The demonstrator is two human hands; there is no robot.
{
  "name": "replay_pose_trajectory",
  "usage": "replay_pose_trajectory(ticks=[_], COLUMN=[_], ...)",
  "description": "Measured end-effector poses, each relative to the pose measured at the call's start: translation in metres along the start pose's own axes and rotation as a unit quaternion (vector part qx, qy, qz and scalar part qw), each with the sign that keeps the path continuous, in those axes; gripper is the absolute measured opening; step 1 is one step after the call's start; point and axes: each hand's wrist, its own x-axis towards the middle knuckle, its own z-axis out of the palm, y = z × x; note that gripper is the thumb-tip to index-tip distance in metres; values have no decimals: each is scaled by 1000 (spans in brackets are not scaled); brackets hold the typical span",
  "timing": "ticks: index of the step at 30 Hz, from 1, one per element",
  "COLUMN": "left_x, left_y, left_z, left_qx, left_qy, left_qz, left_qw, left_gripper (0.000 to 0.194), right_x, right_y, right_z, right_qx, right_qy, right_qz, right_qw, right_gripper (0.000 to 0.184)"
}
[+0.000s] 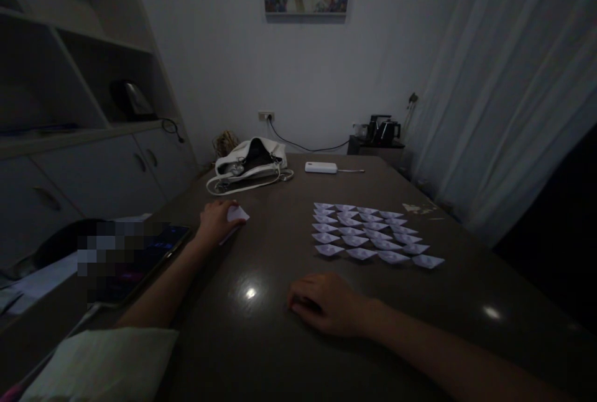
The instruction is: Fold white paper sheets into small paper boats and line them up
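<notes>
On the left side of the table, my left hand (217, 221) has its thumb and fingers closed around a piece of white paper (239, 213). Part of the paper is hidden beneath the palm. My right hand (326, 302) rests on the tabletop near the middle, fingers loosely curled in, with nothing visible in them. Just beyond it, to the right, stand several small folded paper boats (354, 241), set out in rows.
A tablet (140, 268) lies left of my left forearm, beside loose papers (46, 277). Further back are a white handbag (252, 165) and a white power bank (321, 167) with a short cable. Paper scraps (420, 208) lie near the table's (261, 340) right edge.
</notes>
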Motion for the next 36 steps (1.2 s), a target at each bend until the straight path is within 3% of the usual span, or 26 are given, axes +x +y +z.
replay_pose_trajectory(ticks=[4, 8, 13, 21, 26, 36], left_x=[0, 0, 7, 9, 6, 0], left_y=[-3, -5, -6, -5, -3, 12], left_z=[5, 8, 7, 2, -3, -13], left_qx=[24, 20, -78, -154, -196, -297], left_qy=[14, 41, 64, 84, 109, 111], left_qz=[25, 39, 33, -6, -37, -19], left_qw=[999, 998, 994, 984, 974, 948], left_gripper=[44, 56, 59, 37, 40, 50], right_x=[0, -1, -1, 0, -1, -1], right_y=[1, 2, 1, 1, 1, 1], right_z=[1, 2, 1, 0, 0, 1], right_qx=[-8, -9, -8, -8, -6, -4], right_qy=[0, 1, 4, 4, 4, 3], right_qz=[2, 2, 1, 2, 2, -4], right_qw=[1000, 1000, 1000, 1000, 1000, 1000], right_gripper=[12, 12, 10, 11, 11, 11])
